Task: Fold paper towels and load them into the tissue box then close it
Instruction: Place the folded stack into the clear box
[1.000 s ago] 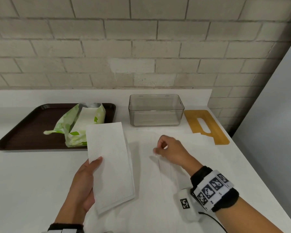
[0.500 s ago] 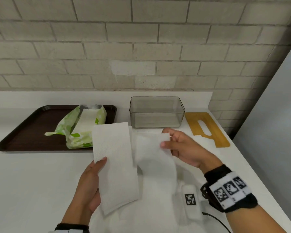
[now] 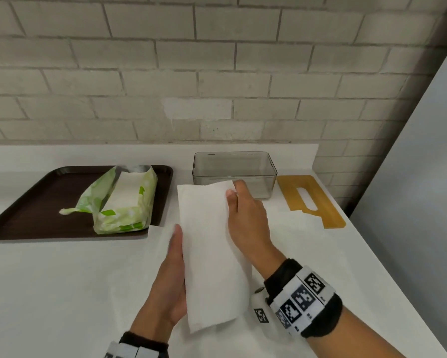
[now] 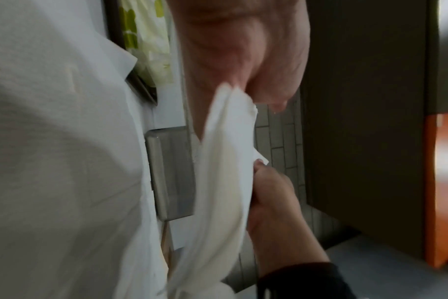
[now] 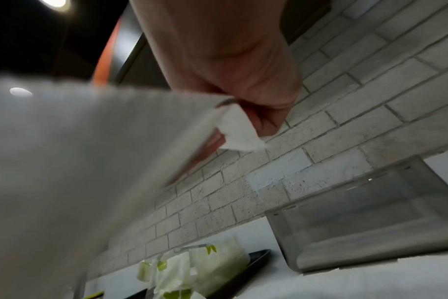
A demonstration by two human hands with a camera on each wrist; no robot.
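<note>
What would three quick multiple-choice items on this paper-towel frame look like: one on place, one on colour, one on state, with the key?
1. Where is the green pack of towels?
A. on the brown tray
B. inside the clear box
C. on the lid

2. What colour is the slotted lid?
A. black
B. yellow-brown
C. white

3. What state is the tissue box in?
A. closed
B. open and full
C. open, no towels inside

Key: 1 A, the pack lies on the tray. 2 B, the lid right of the box is yellow-brown. 3 C, its top is open; both hands, left hand and right hand, hold the folded towel in front.
</note>
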